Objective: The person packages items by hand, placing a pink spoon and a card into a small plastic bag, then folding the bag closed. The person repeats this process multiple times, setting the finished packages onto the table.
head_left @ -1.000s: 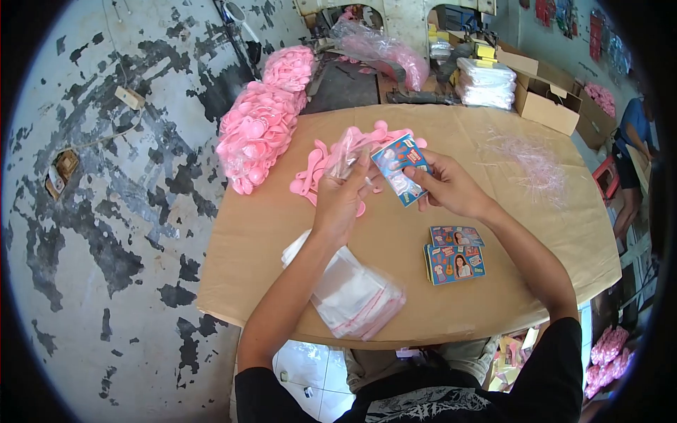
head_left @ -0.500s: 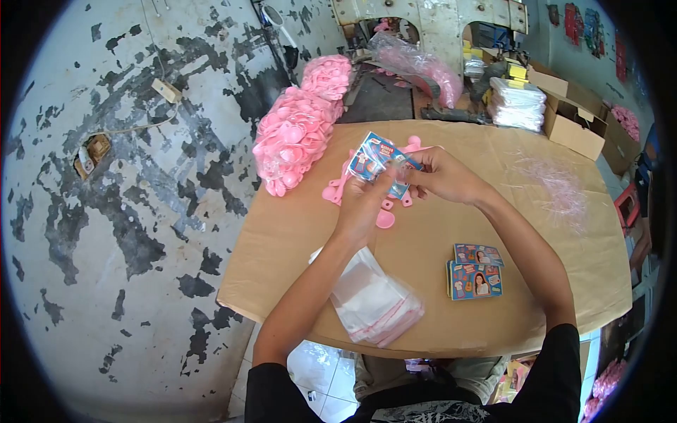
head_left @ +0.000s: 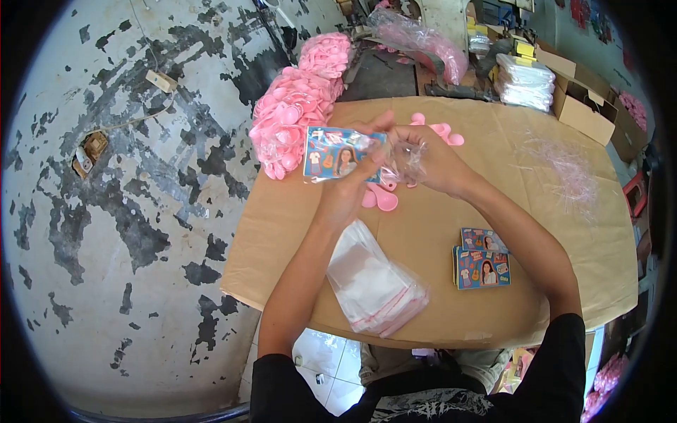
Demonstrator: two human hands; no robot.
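While the brown-papered table [head_left: 550, 233] spreads out before me, two bulging clear bags of pink spoons [head_left: 289, 116] sit at its far left edge, one behind the other. Near me, between my forearms, lies a fanned stack of clear bags [head_left: 374, 289], red lines along their near ends. My left hand [head_left: 350, 185] is up over the middle of the table, thumb pressed on the front of a printed card and fingers behind it; my right hand [head_left: 438, 163] meets it from the other side, fingers bent in narrow at the crumpled clear wrapper [head_left: 410, 161], tips hidden, so I cannot tell whether they pinch it. A pile of cards [head_left: 483, 269] lies by my right forearm. The printed card [head_left: 328, 156] itself is held above the table, picture side showing, inside the wrapper. Smallest are the loose pink spoons [head_left: 385, 199], scattered beneath and beyond my hands.
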